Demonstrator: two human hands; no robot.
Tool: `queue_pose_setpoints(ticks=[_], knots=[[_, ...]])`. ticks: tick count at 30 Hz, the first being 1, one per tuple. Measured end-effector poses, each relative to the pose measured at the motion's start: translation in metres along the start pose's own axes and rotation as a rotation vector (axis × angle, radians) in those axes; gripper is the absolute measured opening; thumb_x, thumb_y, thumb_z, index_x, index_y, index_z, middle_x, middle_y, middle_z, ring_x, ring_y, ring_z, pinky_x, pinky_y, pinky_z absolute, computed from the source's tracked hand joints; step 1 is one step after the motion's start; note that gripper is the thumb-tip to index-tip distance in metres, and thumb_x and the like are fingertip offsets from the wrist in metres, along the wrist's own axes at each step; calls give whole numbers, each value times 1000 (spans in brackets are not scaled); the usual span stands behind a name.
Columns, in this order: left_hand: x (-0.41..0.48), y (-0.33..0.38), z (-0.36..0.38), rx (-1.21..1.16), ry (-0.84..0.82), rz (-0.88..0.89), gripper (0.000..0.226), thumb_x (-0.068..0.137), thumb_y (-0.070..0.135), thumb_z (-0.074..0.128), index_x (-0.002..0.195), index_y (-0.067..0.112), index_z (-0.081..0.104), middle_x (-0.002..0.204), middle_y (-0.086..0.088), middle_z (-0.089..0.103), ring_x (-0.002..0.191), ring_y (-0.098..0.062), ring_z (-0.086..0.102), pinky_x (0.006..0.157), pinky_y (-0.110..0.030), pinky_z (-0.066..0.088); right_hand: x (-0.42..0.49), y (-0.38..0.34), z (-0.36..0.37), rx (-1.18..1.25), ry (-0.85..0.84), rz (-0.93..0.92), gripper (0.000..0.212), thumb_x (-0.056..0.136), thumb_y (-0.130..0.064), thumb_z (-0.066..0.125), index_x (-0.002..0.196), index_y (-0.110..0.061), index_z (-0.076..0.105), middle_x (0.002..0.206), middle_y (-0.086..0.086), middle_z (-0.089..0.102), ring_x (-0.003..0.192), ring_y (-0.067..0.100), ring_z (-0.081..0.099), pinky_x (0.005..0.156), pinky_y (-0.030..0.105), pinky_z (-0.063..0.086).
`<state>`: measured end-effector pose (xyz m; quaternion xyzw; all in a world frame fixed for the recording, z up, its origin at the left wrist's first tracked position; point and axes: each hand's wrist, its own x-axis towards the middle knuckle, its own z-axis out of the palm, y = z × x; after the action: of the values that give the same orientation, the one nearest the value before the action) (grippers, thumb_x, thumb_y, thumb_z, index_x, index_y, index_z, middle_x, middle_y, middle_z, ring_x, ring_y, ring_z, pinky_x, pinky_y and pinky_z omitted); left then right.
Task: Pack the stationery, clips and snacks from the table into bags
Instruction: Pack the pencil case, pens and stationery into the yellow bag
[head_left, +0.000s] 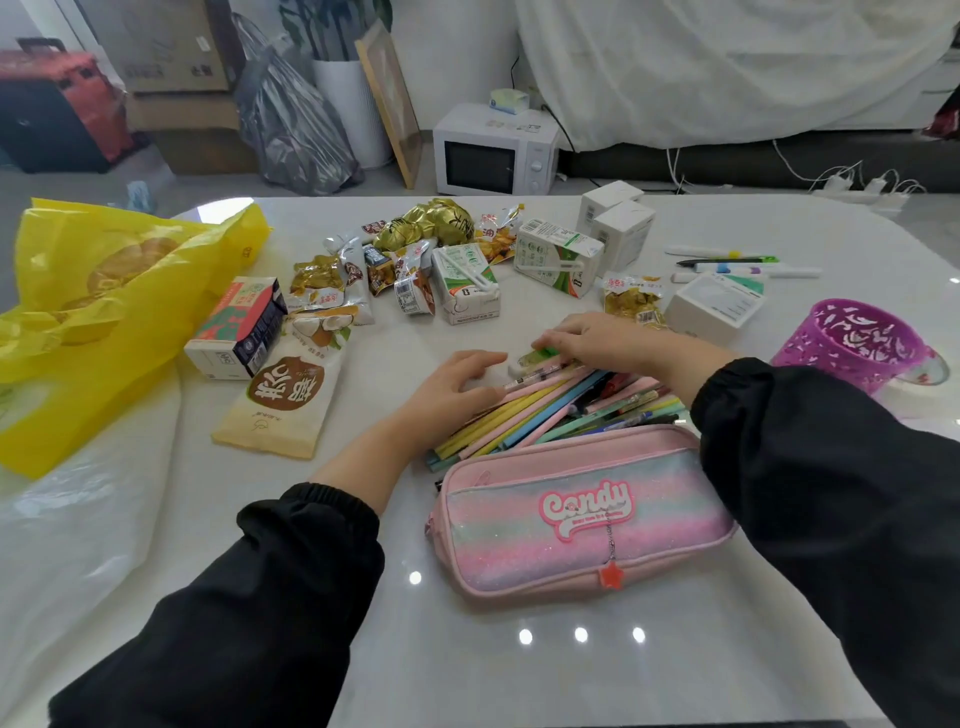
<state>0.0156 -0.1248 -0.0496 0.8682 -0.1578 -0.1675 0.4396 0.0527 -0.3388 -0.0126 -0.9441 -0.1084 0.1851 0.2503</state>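
Observation:
A heap of coloured pens and pencils (530, 415) lies just behind a pink glitter pencil case (582, 514) marked "Candy". My left hand (452, 387) rests on the heap's left end, fingers loosely bent over the pen tips. My right hand (608, 345) reaches over the heap's far end and its fingers curl round a green-and-white item (540, 358); what it is I cannot tell. Snack packets (358, 275), drink cartons (470, 286) and a coconut-chip bag (285, 395) lie beyond. A yellow plastic bag (104, 312) lies at the left.
White boxes (621, 223) and loose markers (743, 262) sit at the far right, with a purple cut-out pen holder (852, 343) near the right edge. A clear plastic bag (78, 519) covers the table's near left. A microwave (493, 150) stands on the floor beyond.

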Motion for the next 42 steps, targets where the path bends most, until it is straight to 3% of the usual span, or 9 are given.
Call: queue_pose_setpoints(ticks=[4,10,14,19,24,31,34,37,42], knots=[[3,5,2,147,-22,-45,48,95,38,49,142,36,35,149,6,34,135,-15,30,114,-41,24,-13,2,6,-37,2,-32,50,102,-42,28,128,-9,57,130,7,56,119,24,50,106,39,36],[6,24,11,223,-47,-22,60,96,42,47,149,25,24,153,0,29,138,-19,30,114,-38,25,-15,37,-13,-68,386,239,28,95,-15,41,109,-3,63,106,8,62,98,26,57,84,34,47],[12,34,16,222,-58,-45,68,96,44,48,151,18,19,155,-3,26,139,-22,31,114,-39,27,-13,58,-16,-284,362,341,27,92,-13,40,101,-3,64,103,15,63,95,33,59,82,36,49],[14,33,17,205,-108,-79,67,92,43,55,149,21,27,151,-3,34,136,-23,33,112,-38,28,-1,55,-21,-252,293,298,21,94,-14,35,83,-8,51,89,9,54,84,27,50,60,27,32],[11,34,14,21,-151,-137,57,93,36,55,145,29,33,146,1,41,129,-20,42,110,-37,32,2,53,-29,-176,227,316,37,100,-22,31,121,-3,56,120,18,57,111,34,54,87,34,40],[7,33,20,161,-105,-65,58,91,17,58,143,25,35,144,-1,43,127,-19,43,107,-34,33,-48,45,-36,35,575,207,36,101,-22,31,115,-2,58,116,16,60,106,29,53,86,35,39],[5,33,22,225,-86,-34,60,93,16,55,147,24,29,148,-2,36,132,-19,37,109,-34,29,-80,63,-18,33,528,290,29,100,-24,33,103,-7,56,103,13,61,89,25,52,76,33,39],[3,36,24,266,-73,-10,61,95,19,53,149,23,24,151,-2,32,134,-20,34,110,-33,28,-98,85,4,-38,473,341,30,95,-30,39,112,-11,55,116,14,60,103,31,55,85,37,46],[1,38,24,276,-89,-11,59,97,31,50,149,23,24,152,-3,31,136,-21,34,112,-35,28,-109,82,18,22,629,426,43,94,-27,51,132,-7,49,134,17,51,123,34,46,98,41,39]])
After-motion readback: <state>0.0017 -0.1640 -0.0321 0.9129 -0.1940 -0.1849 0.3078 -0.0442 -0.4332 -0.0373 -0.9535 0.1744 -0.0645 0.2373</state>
